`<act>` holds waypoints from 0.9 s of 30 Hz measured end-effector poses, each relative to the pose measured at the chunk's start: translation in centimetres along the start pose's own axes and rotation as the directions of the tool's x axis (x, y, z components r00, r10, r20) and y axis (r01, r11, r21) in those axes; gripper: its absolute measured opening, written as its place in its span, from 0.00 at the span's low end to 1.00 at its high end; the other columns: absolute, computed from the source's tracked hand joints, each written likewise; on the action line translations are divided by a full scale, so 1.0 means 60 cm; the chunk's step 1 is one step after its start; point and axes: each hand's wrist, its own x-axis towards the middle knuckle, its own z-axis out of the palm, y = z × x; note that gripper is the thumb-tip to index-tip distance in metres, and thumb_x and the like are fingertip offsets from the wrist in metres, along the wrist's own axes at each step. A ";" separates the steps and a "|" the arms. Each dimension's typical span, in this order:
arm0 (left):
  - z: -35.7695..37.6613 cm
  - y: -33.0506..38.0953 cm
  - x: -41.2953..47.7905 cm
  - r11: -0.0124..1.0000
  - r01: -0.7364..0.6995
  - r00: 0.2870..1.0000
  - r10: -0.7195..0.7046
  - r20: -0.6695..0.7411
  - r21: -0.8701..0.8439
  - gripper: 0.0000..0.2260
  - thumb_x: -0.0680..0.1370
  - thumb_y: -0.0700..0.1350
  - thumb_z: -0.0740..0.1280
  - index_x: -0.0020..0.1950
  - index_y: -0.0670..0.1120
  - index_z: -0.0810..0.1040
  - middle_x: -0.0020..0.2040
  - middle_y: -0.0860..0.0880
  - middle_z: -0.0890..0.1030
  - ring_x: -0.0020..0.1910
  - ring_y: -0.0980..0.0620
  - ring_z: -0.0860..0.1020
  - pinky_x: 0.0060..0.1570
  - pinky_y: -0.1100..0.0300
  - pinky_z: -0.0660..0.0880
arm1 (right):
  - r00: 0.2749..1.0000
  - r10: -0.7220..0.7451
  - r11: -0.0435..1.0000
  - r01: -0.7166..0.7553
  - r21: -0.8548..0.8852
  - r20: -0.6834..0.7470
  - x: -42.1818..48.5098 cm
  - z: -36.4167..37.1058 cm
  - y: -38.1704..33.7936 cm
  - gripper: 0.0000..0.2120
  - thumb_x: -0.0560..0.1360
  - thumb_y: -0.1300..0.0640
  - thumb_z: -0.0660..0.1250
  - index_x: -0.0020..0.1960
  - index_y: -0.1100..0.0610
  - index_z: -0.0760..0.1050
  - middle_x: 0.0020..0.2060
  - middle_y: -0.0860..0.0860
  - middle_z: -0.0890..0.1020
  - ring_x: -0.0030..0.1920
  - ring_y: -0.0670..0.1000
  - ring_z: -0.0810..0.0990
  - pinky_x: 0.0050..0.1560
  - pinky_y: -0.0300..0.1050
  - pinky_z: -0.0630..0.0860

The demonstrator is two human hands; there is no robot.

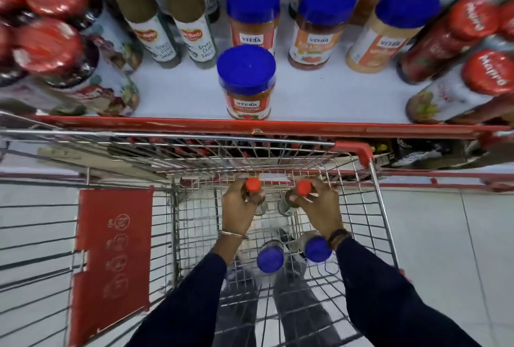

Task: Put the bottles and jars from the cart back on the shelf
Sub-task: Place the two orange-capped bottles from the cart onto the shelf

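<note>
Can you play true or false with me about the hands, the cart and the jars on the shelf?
1. Each hand holds a bottle with a red cap. True: the left hand grips one red-capped bottle, the right hand the other red-capped bottle.
2. The cart has nothing else in it. False: two blue-lidded jars are in the cart.
3. One blue-lidded jar stands alone near the shelf's front edge. True: the front jar is ahead of the row on the shelf.
4. The jars on the shelf have green lids. False: their lids are blue.
5. The person wears short sleeves. False: dark long sleeves reach the wrists.
</note>
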 end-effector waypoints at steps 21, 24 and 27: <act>-0.384 0.308 -0.087 0.843 -0.509 0.832 0.429 -0.350 -0.176 0.20 0.70 0.38 0.73 0.55 0.56 0.72 0.44 0.43 0.81 0.38 0.55 0.80 0.40 0.67 0.78 | 0.782 -0.609 0.771 0.623 0.130 -0.135 -0.202 -0.073 -0.431 0.19 0.68 0.58 0.75 0.56 0.50 0.76 0.46 0.44 0.83 0.46 0.37 0.80 0.51 0.33 0.77; -0.412 0.325 -0.054 0.822 -0.549 0.797 0.462 -0.389 -0.149 0.19 0.70 0.38 0.72 0.57 0.52 0.73 0.44 0.37 0.80 0.36 0.49 0.78 0.40 0.61 0.78 | 0.739 -0.649 0.729 0.672 0.129 -0.180 -0.185 -0.062 -0.483 0.17 0.69 0.59 0.73 0.55 0.50 0.74 0.45 0.37 0.79 0.46 0.33 0.78 0.48 0.25 0.73; -0.424 0.322 -0.013 0.818 -0.559 0.792 0.480 -0.377 -0.132 0.21 0.71 0.41 0.72 0.55 0.63 0.71 0.52 0.42 0.81 0.48 0.47 0.80 0.49 0.54 0.80 | 0.733 -0.645 0.728 0.675 0.120 -0.216 -0.154 -0.041 -0.510 0.17 0.70 0.58 0.73 0.56 0.50 0.73 0.45 0.39 0.79 0.48 0.36 0.78 0.52 0.32 0.76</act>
